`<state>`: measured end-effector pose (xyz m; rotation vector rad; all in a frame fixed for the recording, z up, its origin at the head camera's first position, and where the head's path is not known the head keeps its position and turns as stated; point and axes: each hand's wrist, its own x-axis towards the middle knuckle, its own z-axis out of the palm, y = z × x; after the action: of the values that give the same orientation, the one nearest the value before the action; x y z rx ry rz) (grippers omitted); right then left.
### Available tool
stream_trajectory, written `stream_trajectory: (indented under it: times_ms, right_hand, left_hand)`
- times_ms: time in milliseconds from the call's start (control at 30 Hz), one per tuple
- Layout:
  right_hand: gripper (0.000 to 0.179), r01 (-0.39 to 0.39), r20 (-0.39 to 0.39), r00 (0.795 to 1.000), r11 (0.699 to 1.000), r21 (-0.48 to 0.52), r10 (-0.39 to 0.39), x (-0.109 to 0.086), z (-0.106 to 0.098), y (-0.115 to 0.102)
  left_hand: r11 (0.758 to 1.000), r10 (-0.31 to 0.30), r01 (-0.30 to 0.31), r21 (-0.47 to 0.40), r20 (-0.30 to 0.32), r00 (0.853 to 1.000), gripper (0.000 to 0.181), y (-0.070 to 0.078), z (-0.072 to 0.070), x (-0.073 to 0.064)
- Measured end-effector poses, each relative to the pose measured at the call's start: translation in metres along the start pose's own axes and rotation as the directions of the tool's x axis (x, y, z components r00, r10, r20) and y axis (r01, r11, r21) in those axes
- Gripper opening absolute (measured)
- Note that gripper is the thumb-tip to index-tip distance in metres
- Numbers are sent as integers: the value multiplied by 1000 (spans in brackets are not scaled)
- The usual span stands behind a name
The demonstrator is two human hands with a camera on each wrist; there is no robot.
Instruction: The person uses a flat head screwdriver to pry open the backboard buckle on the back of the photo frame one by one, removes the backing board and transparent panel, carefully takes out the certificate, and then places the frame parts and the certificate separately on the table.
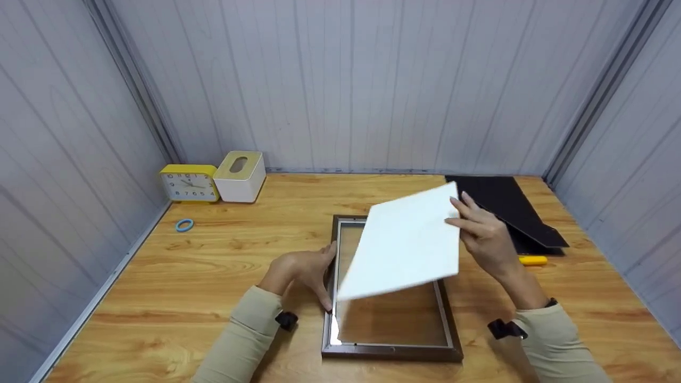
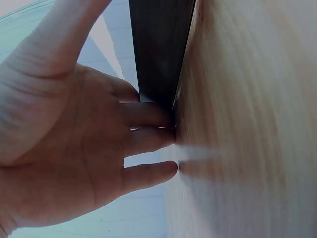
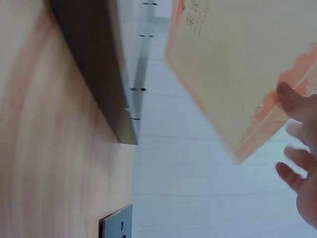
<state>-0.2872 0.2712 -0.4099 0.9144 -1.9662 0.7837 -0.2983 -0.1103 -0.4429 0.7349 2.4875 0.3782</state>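
Observation:
A dark brown picture frame point(image 1: 393, 352) lies on the table, and the wood grain shows through its clear pane. My left hand point(image 1: 306, 268) rests against the frame's left side; in the left wrist view its fingers extend along the dark side rail point(image 2: 161, 49). Above the frame, my right hand point(image 1: 489, 239) pinches a certificate point(image 1: 409, 244) by its right edge. Its white back faces up in the head view and it hangs tilted. From below, the right wrist view shows the cream face with an orange patterned border point(image 3: 247, 74), the thumb pressed on that border.
Black backing boards point(image 1: 505, 202) lie at the back right, with a yellow-handled tool point(image 1: 533, 260) beside them. At the back left stand a yellow clock point(image 1: 190, 183) and a white tissue box point(image 1: 239, 181); a blue ring point(image 1: 184, 225) lies in front. Walls enclose the table.

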Motion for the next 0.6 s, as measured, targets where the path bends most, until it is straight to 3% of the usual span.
stream_trajectory:
  times_ms: [100,233,333,433,500,600]
  right_hand:
    - [23,-15,-120,992,995,97,26,5,-4,-4]
    - [6,-48,-272,957,982,184,98,10,-6,-13]
    - [15,-116,-318,925,951,286,209,12,-9,-22]
    - [60,-184,-297,887,861,474,353,12,-12,-30]
    - [88,-189,-283,857,775,602,430,13,-13,-33]
    - [98,-167,-280,819,675,718,501,15,-10,-35]
  left_hand:
    - [1000,15,-15,9,-11,1000,148,0,0,0]
    - [999,0,0,34,-14,1000,150,0,1,0]
    - [999,-26,26,38,-9,1000,152,1,1,1]
    - [999,-34,34,32,-5,999,153,1,1,2]
    - [999,-30,30,29,-4,1000,152,2,1,2]
    - [999,-33,33,36,-1,999,152,1,1,1]
